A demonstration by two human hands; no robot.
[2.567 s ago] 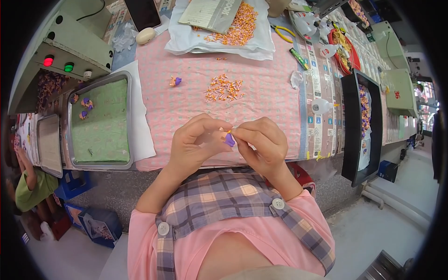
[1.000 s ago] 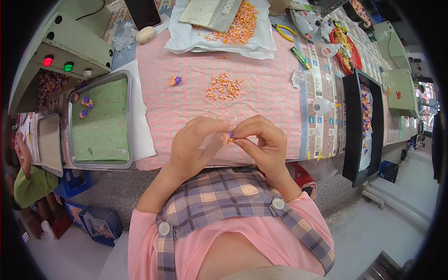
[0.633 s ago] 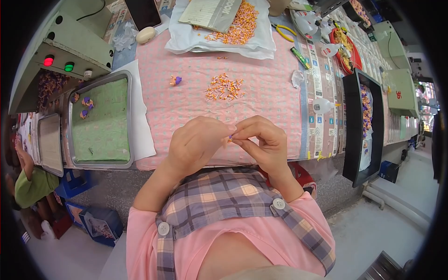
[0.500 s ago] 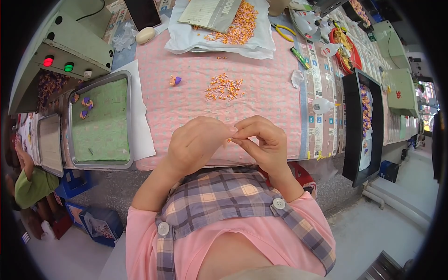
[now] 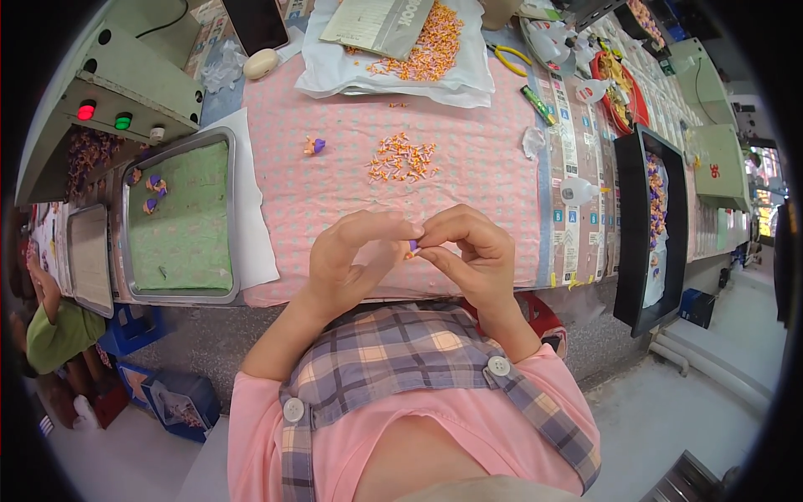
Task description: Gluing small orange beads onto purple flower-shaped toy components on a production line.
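Note:
Close to the table's near edge, my two hands meet over a small purple-and-orange piece [image 5: 411, 246]. My right hand [image 5: 473, 251] pinches it between thumb and forefinger. From the other side my left hand [image 5: 347, 251] closes on it, forefinger on top and thumb below, with a gap between palm and piece. Fingertips hide much of the piece. Beyond the hands, a loose heap of tiny orange-and-white parts [image 5: 401, 157] lies on the pink checked cloth [image 5: 335, 180]. Left of that heap is a single purple-and-peach piece [image 5: 314, 145].
On the left, a metal tray [image 5: 234, 213] lined in green holds several purple-and-peach pieces, beside a metal box [image 5: 100, 100] with lit buttons. White sheeting [image 5: 322, 79] at the back carries more orange parts. Rightward are a squeeze bottle [image 5: 577, 191], yellow-handled pliers [image 5: 512, 60] and a black tray [image 5: 633, 226].
My left hand has turned and lifted its fingers, opening a gap above its thumb. More of the purple piece now shows. My right hand stays almost in place.

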